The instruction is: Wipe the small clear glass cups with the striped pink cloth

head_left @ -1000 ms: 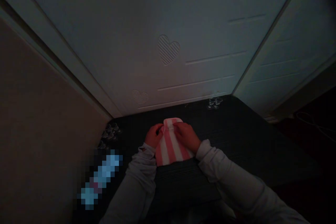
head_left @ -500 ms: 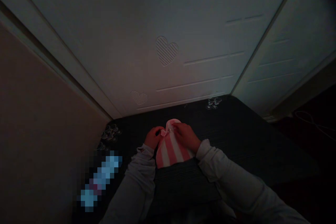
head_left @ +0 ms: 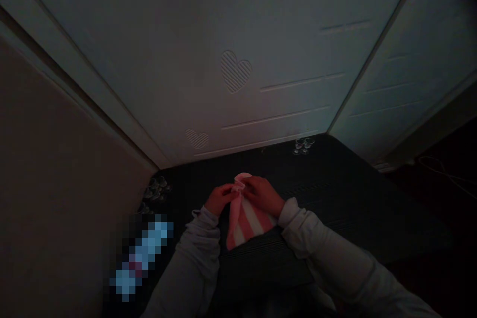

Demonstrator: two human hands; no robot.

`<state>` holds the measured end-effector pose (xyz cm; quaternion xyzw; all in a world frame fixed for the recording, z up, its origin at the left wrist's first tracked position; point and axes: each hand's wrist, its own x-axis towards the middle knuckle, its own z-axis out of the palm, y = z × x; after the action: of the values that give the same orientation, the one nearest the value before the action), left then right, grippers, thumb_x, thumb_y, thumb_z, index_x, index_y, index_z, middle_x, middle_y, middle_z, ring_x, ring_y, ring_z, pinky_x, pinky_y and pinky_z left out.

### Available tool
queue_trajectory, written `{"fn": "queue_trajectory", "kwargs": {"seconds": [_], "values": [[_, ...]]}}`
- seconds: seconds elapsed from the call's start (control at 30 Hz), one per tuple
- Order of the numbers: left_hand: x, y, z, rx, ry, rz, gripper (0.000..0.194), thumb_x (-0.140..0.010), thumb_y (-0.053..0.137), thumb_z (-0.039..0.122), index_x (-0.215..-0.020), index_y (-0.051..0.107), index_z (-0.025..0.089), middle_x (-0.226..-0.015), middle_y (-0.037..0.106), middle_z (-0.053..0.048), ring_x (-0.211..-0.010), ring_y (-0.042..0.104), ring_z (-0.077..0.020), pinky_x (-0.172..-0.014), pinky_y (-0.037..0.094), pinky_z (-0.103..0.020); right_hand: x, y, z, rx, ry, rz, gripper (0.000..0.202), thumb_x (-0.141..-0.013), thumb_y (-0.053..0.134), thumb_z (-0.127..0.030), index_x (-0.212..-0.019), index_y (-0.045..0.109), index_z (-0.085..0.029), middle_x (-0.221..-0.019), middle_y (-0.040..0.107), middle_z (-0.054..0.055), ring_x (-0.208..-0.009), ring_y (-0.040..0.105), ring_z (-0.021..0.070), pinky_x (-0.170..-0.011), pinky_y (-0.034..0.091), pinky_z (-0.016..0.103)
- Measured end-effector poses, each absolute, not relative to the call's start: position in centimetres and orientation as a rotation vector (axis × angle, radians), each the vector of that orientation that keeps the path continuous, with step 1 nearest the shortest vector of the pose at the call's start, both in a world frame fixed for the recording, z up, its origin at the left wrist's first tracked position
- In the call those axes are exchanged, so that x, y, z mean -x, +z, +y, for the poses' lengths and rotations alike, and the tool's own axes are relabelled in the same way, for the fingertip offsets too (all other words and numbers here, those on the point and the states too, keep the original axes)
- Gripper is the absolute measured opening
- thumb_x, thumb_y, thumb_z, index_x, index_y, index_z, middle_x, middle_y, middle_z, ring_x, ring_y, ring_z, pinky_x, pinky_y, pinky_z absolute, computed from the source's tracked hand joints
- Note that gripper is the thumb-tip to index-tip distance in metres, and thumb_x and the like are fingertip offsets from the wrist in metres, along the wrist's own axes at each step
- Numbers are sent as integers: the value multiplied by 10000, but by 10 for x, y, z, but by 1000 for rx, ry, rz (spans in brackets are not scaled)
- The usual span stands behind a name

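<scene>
A pink-and-white striped cloth [head_left: 248,221] is bunched up between my two hands over the dark table. My left hand [head_left: 219,198] pinches the gathered upper left part of it. My right hand [head_left: 265,195] is closed on the upper right side, with its fingers bent over the fabric. Between the fingertips there is a small shiny, clear spot in the folds; the dim light and the cloth hide what it is. The lower end of the cloth hangs loose towards me.
Several small stemmed glasses [head_left: 158,188] stand at the table's left edge. More small glasses [head_left: 303,145] stand at the back near the white panel [head_left: 167,59] with embossed hearts. A blurred-out bluish object [head_left: 143,257] lies at the left front of the dark table [head_left: 354,198].
My left hand has moved slightly right, closer to my right hand. The cloth is gathered more tightly, and its lower left part has folded inward and swung towards me.
</scene>
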<state>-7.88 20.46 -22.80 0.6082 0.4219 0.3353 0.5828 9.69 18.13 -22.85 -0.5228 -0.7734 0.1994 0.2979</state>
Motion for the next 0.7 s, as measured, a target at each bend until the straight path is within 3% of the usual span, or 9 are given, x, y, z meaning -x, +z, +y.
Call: {"fn": "queue_trajectory", "kwargs": {"seconds": [0.4, 0.7], "values": [[78, -245, 213, -998, 937, 927, 335, -598, 658, 346, -845, 616, 122, -772, 660, -41, -714, 595, -176, -767, 427, -349, -95, -227, 180, 1337, 504, -2032, 258, -757, 547, -309, -975, 573, -174, -940, 606, 58, -883, 531, 179, -778, 384, 308], [77, -233, 208, -882, 978, 832, 338, -557, 699, 266, -858, 624, 132, -834, 665, -59, -786, 603, -202, -801, 418, -368, -95, -223, 178, 1308, 595, -1951, 255, -762, 548, -270, -999, 546, -176, -874, 623, 33, -761, 562, 150, -693, 400, 272]]}}
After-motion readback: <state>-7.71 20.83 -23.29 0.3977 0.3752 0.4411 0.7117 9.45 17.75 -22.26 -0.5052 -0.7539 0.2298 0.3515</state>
